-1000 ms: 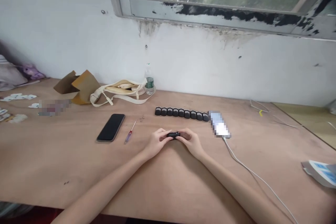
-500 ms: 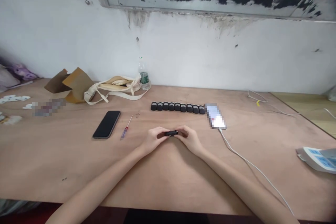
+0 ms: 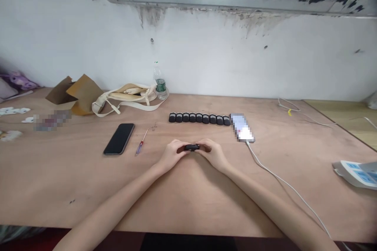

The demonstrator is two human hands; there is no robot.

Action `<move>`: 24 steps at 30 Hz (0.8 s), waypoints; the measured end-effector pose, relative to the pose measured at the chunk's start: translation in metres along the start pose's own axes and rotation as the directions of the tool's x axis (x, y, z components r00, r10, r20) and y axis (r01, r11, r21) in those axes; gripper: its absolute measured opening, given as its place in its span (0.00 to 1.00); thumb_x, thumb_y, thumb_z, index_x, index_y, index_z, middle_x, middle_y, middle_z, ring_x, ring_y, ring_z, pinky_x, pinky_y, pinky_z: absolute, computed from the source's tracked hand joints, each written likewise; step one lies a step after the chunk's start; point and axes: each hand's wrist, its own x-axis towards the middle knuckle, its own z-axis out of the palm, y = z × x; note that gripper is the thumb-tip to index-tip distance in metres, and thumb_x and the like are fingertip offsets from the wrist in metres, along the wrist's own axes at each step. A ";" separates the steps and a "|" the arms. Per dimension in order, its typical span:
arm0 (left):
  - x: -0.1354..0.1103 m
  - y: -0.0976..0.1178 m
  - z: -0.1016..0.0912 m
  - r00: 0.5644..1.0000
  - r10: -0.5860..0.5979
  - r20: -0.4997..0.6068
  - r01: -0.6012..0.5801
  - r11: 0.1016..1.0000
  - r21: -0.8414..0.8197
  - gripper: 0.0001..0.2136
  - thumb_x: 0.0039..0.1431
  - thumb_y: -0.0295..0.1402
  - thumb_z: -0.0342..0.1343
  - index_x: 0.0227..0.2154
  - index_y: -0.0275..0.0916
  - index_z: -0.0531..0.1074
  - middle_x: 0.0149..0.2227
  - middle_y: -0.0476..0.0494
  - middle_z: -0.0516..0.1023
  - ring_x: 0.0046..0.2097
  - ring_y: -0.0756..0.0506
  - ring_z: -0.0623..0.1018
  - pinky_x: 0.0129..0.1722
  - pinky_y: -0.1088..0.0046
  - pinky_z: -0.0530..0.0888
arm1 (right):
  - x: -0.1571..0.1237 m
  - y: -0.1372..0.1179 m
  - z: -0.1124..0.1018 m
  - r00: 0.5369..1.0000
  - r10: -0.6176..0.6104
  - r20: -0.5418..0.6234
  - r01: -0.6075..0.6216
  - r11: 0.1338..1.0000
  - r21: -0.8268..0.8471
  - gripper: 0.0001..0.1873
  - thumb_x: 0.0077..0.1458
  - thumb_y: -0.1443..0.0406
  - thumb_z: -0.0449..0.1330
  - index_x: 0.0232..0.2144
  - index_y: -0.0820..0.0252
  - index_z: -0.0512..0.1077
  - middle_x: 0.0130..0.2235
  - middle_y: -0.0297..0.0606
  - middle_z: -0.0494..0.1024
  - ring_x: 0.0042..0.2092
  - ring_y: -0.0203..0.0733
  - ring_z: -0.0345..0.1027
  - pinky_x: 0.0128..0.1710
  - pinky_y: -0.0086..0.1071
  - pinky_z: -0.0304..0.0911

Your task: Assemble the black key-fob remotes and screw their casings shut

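Both my hands meet above the plywood table (image 3: 188, 188), holding a small black plastic piece (image 3: 192, 147) between their fingertips. My left hand (image 3: 172, 155) grips its left end, and my right hand (image 3: 213, 154) grips its right end. The fingers hide most of the piece, so its exact form cannot be made out. Just beyond my hands lies a row of several similar black pieces (image 3: 199, 118). A small red-handled screwdriver (image 3: 141, 142) lies to the left of my left hand, and beyond it a black smartphone (image 3: 119, 139) lies face up.
A pixelated, blurred device (image 3: 242, 127) with a white cable (image 3: 279, 180) lies at the row's right end. A water bottle (image 3: 160, 83), a cream bag (image 3: 126, 96) and brown cardboard (image 3: 85, 95) stand along the wall. A power strip (image 3: 356, 174) sits at the right.
My view has tilted downward, so the table and window sit higher in the frame. My hands still hold the black piece, with the fingers shifted slightly on it.
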 end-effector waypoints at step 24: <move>0.005 -0.001 -0.001 0.997 0.077 0.009 -0.077 0.997 0.012 0.09 0.57 0.32 0.56 0.39 0.46 0.78 0.36 0.46 0.80 0.38 0.44 0.75 0.41 0.68 0.71 | 0.003 -0.002 -0.003 0.997 0.011 0.078 -0.003 0.995 -0.099 0.07 0.55 0.65 0.59 0.36 0.52 0.77 0.39 0.36 0.79 0.40 0.44 0.71 0.42 0.36 0.65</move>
